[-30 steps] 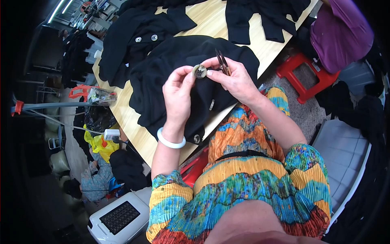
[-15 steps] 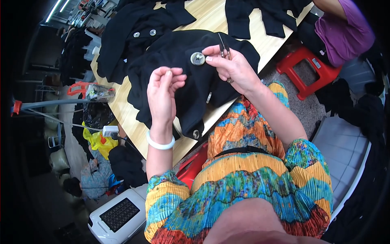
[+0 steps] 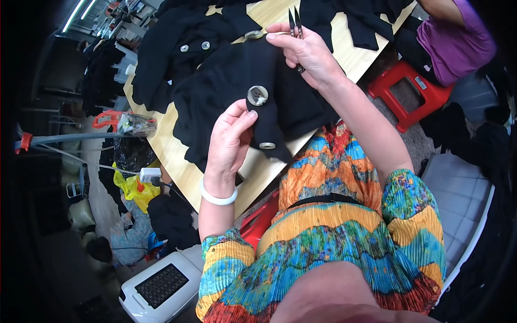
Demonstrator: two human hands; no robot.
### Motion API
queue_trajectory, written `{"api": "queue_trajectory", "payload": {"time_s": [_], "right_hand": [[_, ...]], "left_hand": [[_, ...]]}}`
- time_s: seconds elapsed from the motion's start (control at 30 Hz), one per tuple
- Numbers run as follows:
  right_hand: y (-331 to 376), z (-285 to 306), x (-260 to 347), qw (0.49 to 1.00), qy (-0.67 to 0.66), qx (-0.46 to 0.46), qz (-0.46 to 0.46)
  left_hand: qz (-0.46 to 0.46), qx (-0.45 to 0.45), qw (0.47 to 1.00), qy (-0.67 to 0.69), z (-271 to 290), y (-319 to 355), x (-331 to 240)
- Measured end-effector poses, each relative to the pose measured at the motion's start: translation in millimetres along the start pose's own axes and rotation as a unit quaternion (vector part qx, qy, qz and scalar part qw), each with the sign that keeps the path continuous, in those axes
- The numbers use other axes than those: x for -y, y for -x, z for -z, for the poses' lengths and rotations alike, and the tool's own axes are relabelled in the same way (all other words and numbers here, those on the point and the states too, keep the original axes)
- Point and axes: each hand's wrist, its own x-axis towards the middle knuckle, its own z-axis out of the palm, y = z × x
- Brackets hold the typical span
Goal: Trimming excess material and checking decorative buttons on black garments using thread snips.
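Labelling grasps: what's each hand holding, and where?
Left hand: black garment, pinched just below a large button. Right hand: thread snips, by the handles, blades out; it apparently also pinches the garment beside another button.

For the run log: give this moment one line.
left hand: pinching black garment by button | right hand: holding snips near another button

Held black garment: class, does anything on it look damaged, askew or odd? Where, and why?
The button just above the left hand looks odd: a whitish, off-centre patch interrupts its darker face. It may be thread or glare; I can't tell. No tear shows on the garment.
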Motion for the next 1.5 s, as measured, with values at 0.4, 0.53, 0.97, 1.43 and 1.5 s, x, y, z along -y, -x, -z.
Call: {"api": "queue_trajectory", "payload": {"time_s": [0.4, 0.53, 0.97, 1.43, 1.5], "right_hand": [[46, 2, 3, 0.966, 0.212, 0.050, 0.140], [64, -11, 9, 0.928, 0.298, 0.029, 0.222], [69, 2, 0, 0.890, 0.369, -0.028, 0.265], [55, 12, 23, 0.879, 0.350, 0.003, 0.324], [56, 14, 23, 0.886, 0.341, -0.008, 0.315]], "left_hand": [[-0.035, -0.024, 0.998, 0.039, -4, -16, -4], [-0.095, -0.040, 0.994, 0.018, -16, -26, 7], [0.063, -0.023, 0.994, -0.082, -21, -49, -7], [0.069, 0.076, 0.962, 0.255, -6, -35, 11], [0.058, 0.095, 0.945, 0.308, -3, -29, 18]]}}
